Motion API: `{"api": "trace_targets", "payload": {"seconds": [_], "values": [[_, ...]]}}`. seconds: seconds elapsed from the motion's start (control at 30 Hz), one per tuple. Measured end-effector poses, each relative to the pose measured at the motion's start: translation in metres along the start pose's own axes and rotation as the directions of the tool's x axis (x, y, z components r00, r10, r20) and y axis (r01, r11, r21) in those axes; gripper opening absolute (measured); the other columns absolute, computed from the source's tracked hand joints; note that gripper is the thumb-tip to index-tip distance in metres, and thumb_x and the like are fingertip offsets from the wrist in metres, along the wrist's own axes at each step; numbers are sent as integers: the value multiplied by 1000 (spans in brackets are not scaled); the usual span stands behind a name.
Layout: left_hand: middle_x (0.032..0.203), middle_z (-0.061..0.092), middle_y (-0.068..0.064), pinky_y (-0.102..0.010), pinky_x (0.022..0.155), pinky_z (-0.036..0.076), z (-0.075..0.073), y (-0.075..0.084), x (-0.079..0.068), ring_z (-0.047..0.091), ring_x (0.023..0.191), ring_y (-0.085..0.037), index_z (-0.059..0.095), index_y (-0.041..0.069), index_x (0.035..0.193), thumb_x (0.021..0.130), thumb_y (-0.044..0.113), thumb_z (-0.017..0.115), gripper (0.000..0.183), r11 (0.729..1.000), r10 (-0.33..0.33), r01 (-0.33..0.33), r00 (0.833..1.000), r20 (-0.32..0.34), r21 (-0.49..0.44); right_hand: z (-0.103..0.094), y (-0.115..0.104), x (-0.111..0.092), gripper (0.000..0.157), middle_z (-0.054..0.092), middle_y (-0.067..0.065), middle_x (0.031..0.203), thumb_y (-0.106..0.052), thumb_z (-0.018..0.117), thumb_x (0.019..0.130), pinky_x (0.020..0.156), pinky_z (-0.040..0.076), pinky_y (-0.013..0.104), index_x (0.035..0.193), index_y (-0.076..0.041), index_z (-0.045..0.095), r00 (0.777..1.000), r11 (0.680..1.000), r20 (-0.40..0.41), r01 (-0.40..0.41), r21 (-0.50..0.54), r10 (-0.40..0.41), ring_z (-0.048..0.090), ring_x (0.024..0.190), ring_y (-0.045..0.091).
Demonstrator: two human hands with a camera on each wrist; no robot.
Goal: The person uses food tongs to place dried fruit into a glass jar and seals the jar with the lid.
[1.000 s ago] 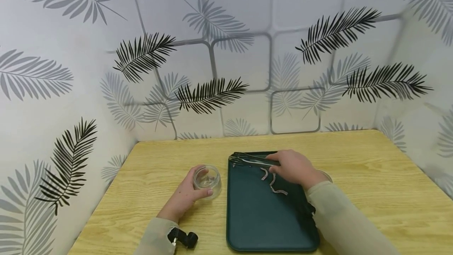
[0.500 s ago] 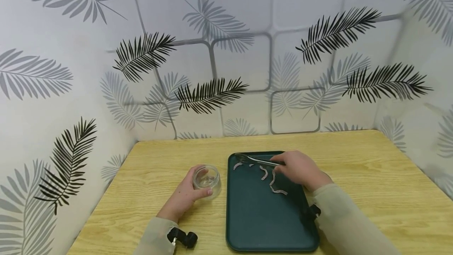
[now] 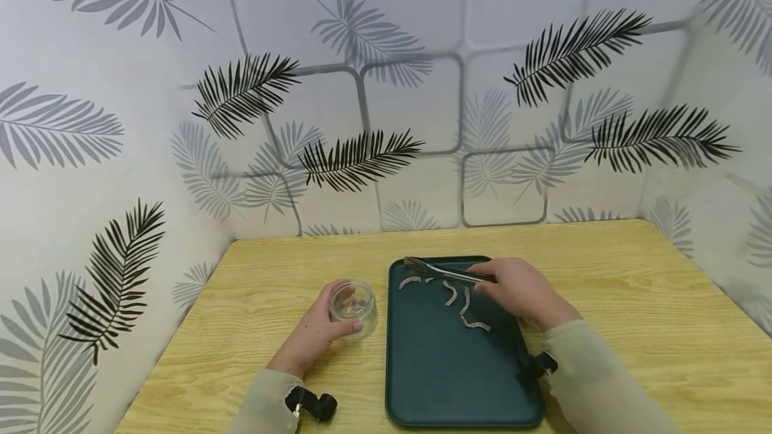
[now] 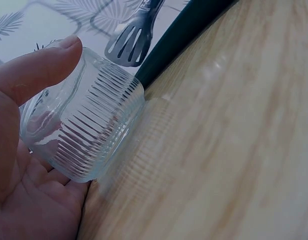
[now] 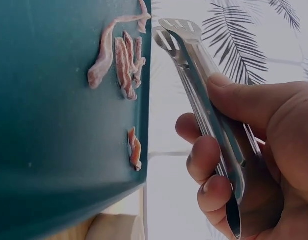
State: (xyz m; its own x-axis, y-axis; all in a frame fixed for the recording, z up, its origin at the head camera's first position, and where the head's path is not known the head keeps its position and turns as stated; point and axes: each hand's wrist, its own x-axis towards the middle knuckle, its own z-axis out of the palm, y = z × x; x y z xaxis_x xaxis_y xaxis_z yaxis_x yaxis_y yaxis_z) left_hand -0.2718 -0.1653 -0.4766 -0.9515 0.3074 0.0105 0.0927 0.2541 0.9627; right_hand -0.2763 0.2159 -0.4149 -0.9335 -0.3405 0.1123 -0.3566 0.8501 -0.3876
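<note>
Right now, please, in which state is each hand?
Left hand: holding the clear, round, ribbed glass jar.
Right hand: holding the long, silver, slotted metal tongs.

A light yellow desk with a wood-grain surface (image 3: 633, 300) runs back to a whitish papered back wall (image 3: 416, 112) at its far edge. Thick grey lines (image 3: 362, 99) form round-cornered squares there, among soft grey leaf prints (image 3: 364, 41) and sharper black feathery leaf prints (image 3: 362, 165). Along the desk's left edge rises a whitish papered left wall (image 3: 36, 213) with similar grey and black leaves; along its right edge, a whitish papered right wall (image 3: 718, 213) bears grey ones. In the right wrist view, a beige rounded object (image 5: 114, 229), partly cut off, is unidentifiable.
</note>
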Motion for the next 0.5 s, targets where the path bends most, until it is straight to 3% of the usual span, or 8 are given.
{"api": "trace_targets", "payload": {"seconds": [0.5], "values": [[153, 45, -7, -50, 109, 34, -1, -1, 2, 46, 136, -28, 36, 21, 153, 87, 22, 83, 82, 1000, -2, 2, 1000, 10, 0, 1, 1, -5, 34, 72, 8, 117, -18, 73, 94, 84, 53, 50, 128, -13, 71, 1000, 998, -1, 8, -69, -8, 68, 100, 27]]}}
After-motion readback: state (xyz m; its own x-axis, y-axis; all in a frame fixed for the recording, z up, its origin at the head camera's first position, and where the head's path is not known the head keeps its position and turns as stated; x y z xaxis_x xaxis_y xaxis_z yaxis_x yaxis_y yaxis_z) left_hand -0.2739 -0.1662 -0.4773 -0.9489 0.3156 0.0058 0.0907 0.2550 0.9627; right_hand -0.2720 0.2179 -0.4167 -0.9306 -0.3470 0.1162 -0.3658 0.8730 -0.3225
